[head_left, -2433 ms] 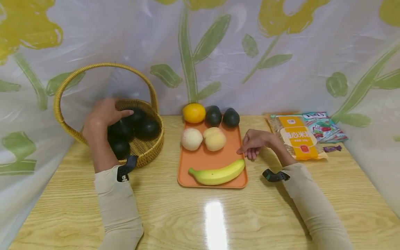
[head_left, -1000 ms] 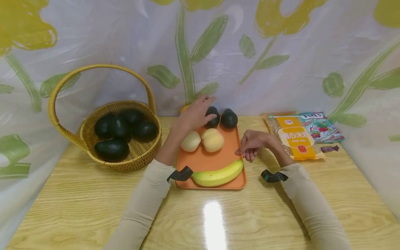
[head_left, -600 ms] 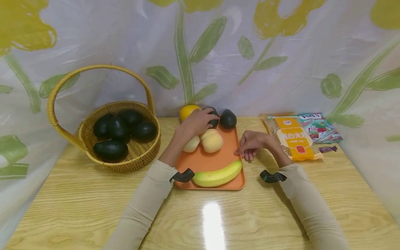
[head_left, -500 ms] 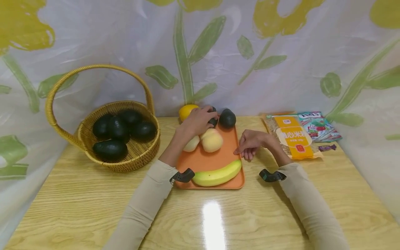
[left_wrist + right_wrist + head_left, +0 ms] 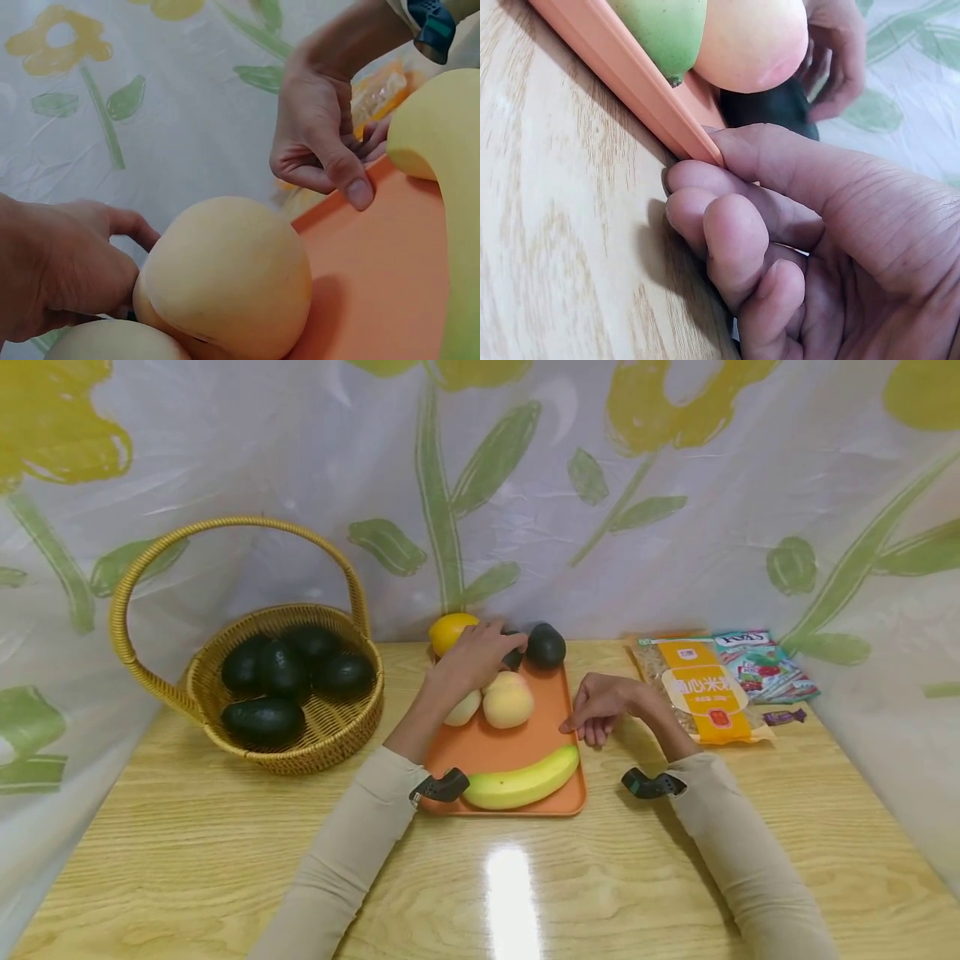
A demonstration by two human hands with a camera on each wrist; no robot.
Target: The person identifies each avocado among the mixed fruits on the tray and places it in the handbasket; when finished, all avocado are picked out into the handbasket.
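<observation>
In the head view my left hand [image 5: 480, 653] reaches over the back of the orange tray [image 5: 495, 745], its fingers curled round an avocado [image 5: 513, 658] that is mostly hidden under them. Beside it on the right sits a second avocado [image 5: 546, 646]. A round yellow fruit [image 5: 450, 633] stands to the left, partly covered by the hand. Two peaches lie in front, the right peach [image 5: 508, 700] in full view. My right hand [image 5: 600, 706] pinches the tray's right edge between thumb [image 5: 765, 154] and fingers. Along the tray's front lies a banana [image 5: 525, 779].
A wicker basket [image 5: 352, 739] with a tall handle stands at the left, several avocados [image 5: 264, 720] inside. At the right lie a yellow food packet [image 5: 701, 689], a teal candy bag [image 5: 761, 664] and a small purple-wrapped sweet [image 5: 785, 717]. A flowered sheet hangs behind the table.
My left hand has left the basket, moved right to the tray and come down on the left avocado at the back. My right hand has stayed on the tray's edge.
</observation>
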